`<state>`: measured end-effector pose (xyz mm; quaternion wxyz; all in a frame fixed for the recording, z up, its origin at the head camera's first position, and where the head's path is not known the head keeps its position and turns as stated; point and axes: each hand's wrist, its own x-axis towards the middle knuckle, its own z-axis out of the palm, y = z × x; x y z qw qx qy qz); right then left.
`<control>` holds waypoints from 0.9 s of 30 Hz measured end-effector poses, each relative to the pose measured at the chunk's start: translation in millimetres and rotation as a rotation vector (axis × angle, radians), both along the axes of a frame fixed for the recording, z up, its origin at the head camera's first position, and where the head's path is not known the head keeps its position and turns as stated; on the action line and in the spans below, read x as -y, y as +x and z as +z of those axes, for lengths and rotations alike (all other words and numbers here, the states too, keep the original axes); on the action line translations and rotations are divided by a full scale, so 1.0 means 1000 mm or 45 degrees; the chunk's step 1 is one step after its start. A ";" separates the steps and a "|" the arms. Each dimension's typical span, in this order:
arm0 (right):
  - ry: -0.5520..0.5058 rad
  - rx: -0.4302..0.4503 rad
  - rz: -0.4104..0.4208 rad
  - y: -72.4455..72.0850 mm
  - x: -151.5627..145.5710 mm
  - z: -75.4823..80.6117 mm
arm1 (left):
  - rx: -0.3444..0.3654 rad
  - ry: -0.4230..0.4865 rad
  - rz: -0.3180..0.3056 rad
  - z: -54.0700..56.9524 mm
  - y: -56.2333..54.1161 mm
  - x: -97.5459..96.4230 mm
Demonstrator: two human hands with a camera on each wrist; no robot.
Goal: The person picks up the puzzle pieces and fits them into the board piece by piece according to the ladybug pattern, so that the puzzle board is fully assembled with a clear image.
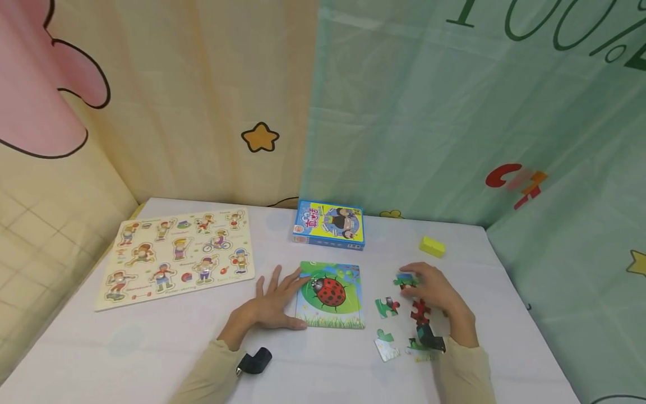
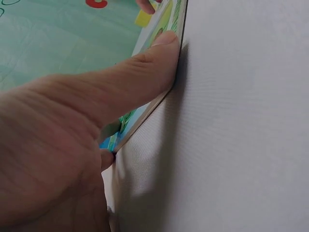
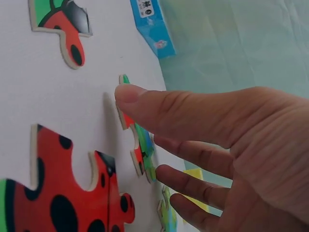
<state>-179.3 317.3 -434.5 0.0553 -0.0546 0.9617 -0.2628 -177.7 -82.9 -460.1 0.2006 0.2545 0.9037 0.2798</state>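
Observation:
A square ladybug puzzle board (image 1: 330, 311) lies flat near the table's middle. My left hand (image 1: 275, 303) rests at its left side with fingers spread; in the left wrist view the thumb (image 2: 154, 55) touches the board's edge. To the right, my right hand (image 1: 434, 289) pinches a green and red puzzle piece (image 3: 141, 145) between thumb and fingers, close to the table. Around that hand lie a red spotted puzzle piece (image 1: 420, 311), a green and red piece (image 1: 386, 307), a green and white piece (image 1: 387, 348) and a partly hidden green piece (image 1: 416, 345).
Back left lies a wooden board with sports figures (image 1: 171, 258). A blue and yellow card box (image 1: 328, 224) stands behind the ladybug board. A yellow block (image 1: 432, 247) sits at the back right. Curtains (image 1: 393, 112) hang behind the white table (image 1: 313, 370).

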 end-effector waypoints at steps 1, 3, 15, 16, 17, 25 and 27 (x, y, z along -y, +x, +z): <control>0.004 0.009 -0.007 0.000 0.000 0.000 | -0.002 0.005 -0.004 0.000 0.000 0.000; 0.009 0.015 -0.006 0.001 0.000 0.000 | -0.003 0.017 -0.009 0.001 0.001 0.000; -0.014 -0.051 0.031 -0.002 0.001 -0.004 | 0.006 0.024 0.000 0.005 0.001 0.002; -0.016 -0.047 0.029 -0.003 0.001 -0.004 | 0.006 0.029 0.002 0.004 0.001 0.002; -0.009 -0.044 0.025 -0.003 0.002 -0.004 | 0.009 0.029 0.002 0.004 0.001 0.002; 0.012 -0.055 0.029 -0.003 0.002 -0.004 | 0.017 0.028 0.002 0.002 0.000 0.001; 0.014 -0.055 0.025 -0.003 0.001 -0.005 | 0.019 0.026 -0.002 0.002 0.000 0.000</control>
